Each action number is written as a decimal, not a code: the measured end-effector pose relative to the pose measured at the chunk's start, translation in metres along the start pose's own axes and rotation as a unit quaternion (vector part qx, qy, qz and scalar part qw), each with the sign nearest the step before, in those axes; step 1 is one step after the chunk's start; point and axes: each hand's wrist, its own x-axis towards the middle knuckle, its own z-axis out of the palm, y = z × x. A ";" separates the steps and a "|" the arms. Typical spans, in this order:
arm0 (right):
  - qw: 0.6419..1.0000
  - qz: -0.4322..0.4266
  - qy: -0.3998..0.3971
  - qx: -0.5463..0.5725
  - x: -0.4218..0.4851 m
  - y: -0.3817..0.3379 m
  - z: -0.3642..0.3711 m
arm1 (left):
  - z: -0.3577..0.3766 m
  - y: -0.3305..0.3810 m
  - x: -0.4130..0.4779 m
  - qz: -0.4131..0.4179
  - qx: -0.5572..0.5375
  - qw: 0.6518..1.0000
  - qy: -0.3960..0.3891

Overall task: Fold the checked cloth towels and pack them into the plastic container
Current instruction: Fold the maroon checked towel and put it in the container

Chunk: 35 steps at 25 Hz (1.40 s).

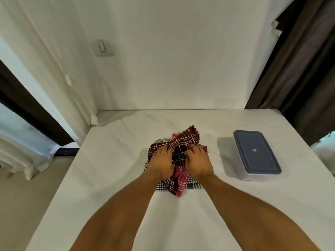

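Hands (181, 162) grip towels (183, 142) on table (112, 160).

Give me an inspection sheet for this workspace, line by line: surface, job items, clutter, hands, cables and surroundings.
Surface: table under a white cloth, lightly creased.
Job's things: crumpled heap of checked towels at the centre, none folded; maroon one on top, pink and black-and-white ones beneath. Plastic container to the right, apart from the heap, its dark lid on.
Clutter: nothing seen.
Grippers: left hand and right hand both rest on the heap, fingers curled into the maroon cloth.
Cables: nothing seen.
Surroundings: white wall with a light switch; white curtain to the left, dark curtain to the right.
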 end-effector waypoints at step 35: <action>0.748 0.164 -0.642 -0.025 -0.043 0.016 0.021 | 0.007 -0.057 -0.030 -0.146 0.043 0.873 -0.464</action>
